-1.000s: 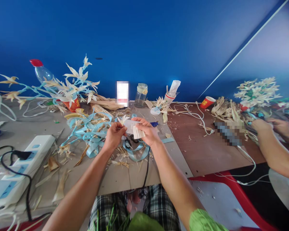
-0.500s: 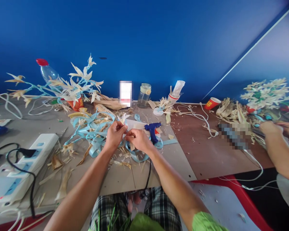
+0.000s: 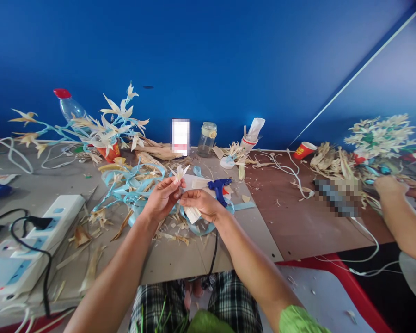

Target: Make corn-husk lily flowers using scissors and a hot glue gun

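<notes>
My left hand point(image 3: 162, 198) pinches a small pale corn-husk flower point(image 3: 179, 172), its pointed petals sticking up above the fingertips. Close beside it, my right hand point(image 3: 204, 203) is closed on a cream piece of corn husk point(image 3: 192, 215) that hangs below the fingers. The fingertips of both hands nearly meet at the flower's base, where I cannot make out the details. Just beyond my right hand lies a blue glue gun point(image 3: 218, 189). Light-blue ribbon point(image 3: 138, 178) is heaped with husk scraps left of my hands, and more ribbon loops under the right one.
Husk flowers on blue stems point(image 3: 116, 122) stand at the back left. A glass jar point(image 3: 207, 140) and a tilted red cup point(image 3: 304, 150) are along the wall. A white power strip point(image 3: 60, 217) lies left. At the right, another person's arm point(image 3: 402, 212) reaches over the table.
The flower now shows more fully above my left fingers. My right hand has turned slightly, and the husk piece now shows beneath it.
</notes>
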`<state>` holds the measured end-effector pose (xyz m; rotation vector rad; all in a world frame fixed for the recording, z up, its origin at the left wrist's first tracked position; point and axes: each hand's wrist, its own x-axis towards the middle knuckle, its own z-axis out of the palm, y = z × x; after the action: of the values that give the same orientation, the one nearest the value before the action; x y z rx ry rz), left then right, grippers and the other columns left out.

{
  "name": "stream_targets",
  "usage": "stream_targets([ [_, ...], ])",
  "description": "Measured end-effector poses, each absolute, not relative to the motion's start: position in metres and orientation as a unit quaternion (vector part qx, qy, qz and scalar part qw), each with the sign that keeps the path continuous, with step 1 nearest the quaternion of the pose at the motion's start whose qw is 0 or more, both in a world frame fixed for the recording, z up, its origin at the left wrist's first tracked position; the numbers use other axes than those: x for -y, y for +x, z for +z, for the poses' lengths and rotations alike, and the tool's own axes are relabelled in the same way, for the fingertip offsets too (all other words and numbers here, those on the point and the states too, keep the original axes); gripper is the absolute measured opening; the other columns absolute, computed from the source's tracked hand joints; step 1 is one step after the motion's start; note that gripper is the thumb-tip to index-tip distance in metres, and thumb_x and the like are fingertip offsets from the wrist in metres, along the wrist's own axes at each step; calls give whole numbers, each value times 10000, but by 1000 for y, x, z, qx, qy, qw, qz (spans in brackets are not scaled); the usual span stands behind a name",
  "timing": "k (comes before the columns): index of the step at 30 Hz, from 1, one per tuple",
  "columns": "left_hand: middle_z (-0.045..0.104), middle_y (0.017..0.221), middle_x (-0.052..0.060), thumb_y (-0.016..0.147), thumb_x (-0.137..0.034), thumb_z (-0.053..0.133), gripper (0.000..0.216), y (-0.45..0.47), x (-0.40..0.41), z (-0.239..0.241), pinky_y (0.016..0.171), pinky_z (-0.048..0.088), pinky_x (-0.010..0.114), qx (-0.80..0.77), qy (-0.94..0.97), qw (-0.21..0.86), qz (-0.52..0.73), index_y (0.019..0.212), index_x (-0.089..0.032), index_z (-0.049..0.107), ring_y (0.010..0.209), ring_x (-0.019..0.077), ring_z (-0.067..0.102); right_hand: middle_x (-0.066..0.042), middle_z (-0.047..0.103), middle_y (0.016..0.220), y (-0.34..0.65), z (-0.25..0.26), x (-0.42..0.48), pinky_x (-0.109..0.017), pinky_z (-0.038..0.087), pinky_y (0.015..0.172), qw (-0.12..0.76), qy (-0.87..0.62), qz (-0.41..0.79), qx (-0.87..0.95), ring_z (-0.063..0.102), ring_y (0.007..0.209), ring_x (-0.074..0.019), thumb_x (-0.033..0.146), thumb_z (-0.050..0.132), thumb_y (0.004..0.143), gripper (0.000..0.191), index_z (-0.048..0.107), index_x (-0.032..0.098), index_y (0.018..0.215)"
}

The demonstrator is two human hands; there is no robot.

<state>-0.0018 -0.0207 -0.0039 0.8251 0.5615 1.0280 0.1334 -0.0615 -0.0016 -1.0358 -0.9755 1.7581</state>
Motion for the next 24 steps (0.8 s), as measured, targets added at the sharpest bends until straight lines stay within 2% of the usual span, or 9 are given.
stream_targets([
  [5,585,711,23,709,-270,698,188,-8,18,-5,446,350,180,-219,379,792,425,768,-99,643,456,22,356,51,545,536,136,-2,62,-194,282,482,413,-380,732,386,428,484,-45,326,828,495,326,632,123,658],
  [9,605,712,37,709,-283,704,239,-12,19,-4,454,356,175,-211,383,807,397,813,-70,672,443,10,354,62,515,519,140,-5,62,-198,268,475,392,-343,750,407,406,468,-38,314,817,532,290,614,127,620],
  [18,587,603,9,700,-231,710,151,-12,21,-1,431,309,158,-221,390,793,411,724,-113,618,422,17,364,53,532,524,147,1,61,-192,284,456,385,-366,740,413,430,463,-47,309,826,510,305,609,129,628],
  [20,573,582,-2,711,-238,703,150,-11,21,0,441,312,159,-217,391,789,421,727,-119,614,416,15,355,44,551,542,155,5,60,-194,290,438,417,-379,721,402,437,447,-53,331,812,529,306,615,135,657],
  [24,574,582,1,723,-250,696,148,-10,21,0,446,299,162,-218,405,788,409,740,-118,631,411,9,350,31,595,619,170,7,54,-209,367,465,576,-398,625,345,505,501,-87,370,771,572,302,600,169,719],
])
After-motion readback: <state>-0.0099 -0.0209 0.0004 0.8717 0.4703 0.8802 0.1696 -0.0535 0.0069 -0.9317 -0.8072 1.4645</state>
